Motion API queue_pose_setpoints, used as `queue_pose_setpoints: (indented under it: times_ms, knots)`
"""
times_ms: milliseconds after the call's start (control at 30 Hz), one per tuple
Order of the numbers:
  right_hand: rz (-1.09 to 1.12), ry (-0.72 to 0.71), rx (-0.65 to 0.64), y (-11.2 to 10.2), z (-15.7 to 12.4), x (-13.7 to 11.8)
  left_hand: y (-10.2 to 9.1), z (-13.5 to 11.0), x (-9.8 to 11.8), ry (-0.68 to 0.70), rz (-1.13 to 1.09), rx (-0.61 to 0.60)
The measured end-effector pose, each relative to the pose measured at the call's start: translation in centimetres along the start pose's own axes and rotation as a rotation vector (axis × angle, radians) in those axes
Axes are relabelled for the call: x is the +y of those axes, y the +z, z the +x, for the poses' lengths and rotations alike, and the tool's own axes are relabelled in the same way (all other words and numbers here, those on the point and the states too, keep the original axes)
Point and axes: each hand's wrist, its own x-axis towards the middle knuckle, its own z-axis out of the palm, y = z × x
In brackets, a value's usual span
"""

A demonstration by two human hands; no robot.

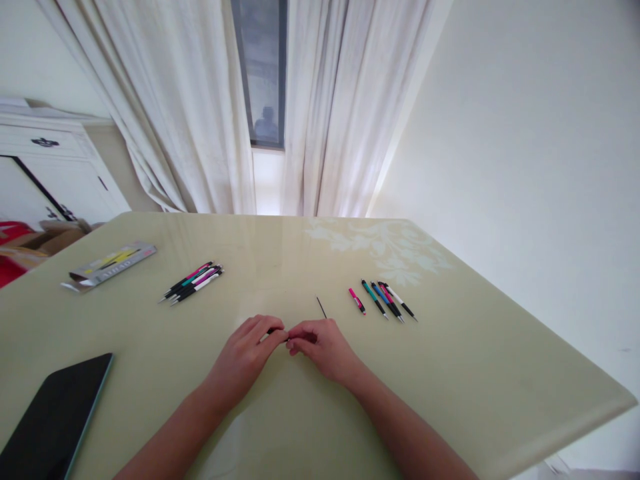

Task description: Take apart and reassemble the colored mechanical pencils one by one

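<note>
My left hand [245,353] is closed, its thumb and fingers pinching a small black pen part [271,330] that is mostly covered. Fingertip to fingertip with it, my right hand [325,347] pinches the other end of this piece; fingers hide its exact shape. Just beyond my right hand lies a thin dark pen refill [321,307]. To the right of that rests a short pink pen barrel [357,301] with a dark clip. Several pens [383,301] in teal, blue, pink and white with black grips lie farther right.
On the left of the pale table [280,267] lies a loose pile of pens [195,283]. An open-ended pen box [113,265] sits behind it. A dark tablet [57,417] occupies the near left. Curtains [190,100] and a wall [525,167] stand beyond the table.
</note>
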Motion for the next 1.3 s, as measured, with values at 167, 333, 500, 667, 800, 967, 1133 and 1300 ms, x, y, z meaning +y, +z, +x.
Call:
queue_pose_setpoints:
  times_ms: [167,333,500,667,800,967,1133,1300]
  knots:
    - [0.005,0.000,-0.001,0.1,0.0,0.0,0.0,0.0,0.0,0.034,0.020,0.015]
    - [-0.153,-0.031,0.002,-0.1,-0.1,-0.3,0.0,0.0,0.0,0.045,0.030,0.015]
    - [-0.552,-0.051,0.180,-2.5,0.2,0.1,0.3,-0.3,-0.3,-0.034,0.056,0.006]
    - [-0.873,0.107,0.379,-5.1,0.6,1.4,1.0,-0.4,-0.4,-0.075,0.029,0.008]
    - [-0.937,0.166,0.378,-5.3,0.8,2.2,1.2,-0.2,-0.2,-0.107,0.023,0.013]
    - [-0.935,0.169,0.387,-5.2,0.9,2.3,1.0,-0.1,-0.2,-0.143,0.010,0.013]
    - [-0.657,-0.019,0.374,-4.6,0.2,0.5,0.7,0.0,0.0,-0.116,-0.065,0.057]
    - [-0.131,-0.054,0.018,-1.9,-0.4,-1.7,-0.3,0.2,0.8,0.060,-0.159,0.089]
